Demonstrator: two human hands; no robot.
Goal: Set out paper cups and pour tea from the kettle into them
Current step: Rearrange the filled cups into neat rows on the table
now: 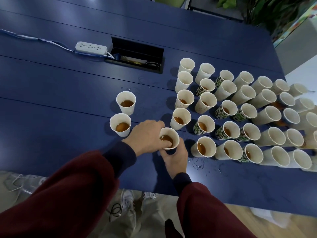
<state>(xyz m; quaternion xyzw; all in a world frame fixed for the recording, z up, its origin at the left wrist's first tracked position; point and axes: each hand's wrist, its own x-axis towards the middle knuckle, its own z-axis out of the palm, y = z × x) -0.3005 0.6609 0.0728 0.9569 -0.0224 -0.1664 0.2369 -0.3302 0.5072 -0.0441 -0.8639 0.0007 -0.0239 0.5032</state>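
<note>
Gripping a white paper cup of brown tea close to the near edge of the dark blue table, the left hand wraps its left side and the right hand clasps its base. A second filled white cup stands just beside the left hand, while rows of paper cups (some green-patterned) crowd the right end.

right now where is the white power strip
In the head view the power strip lies on the far side of the blue table, left of centre, just beside the left end of the open cable box.
</note>
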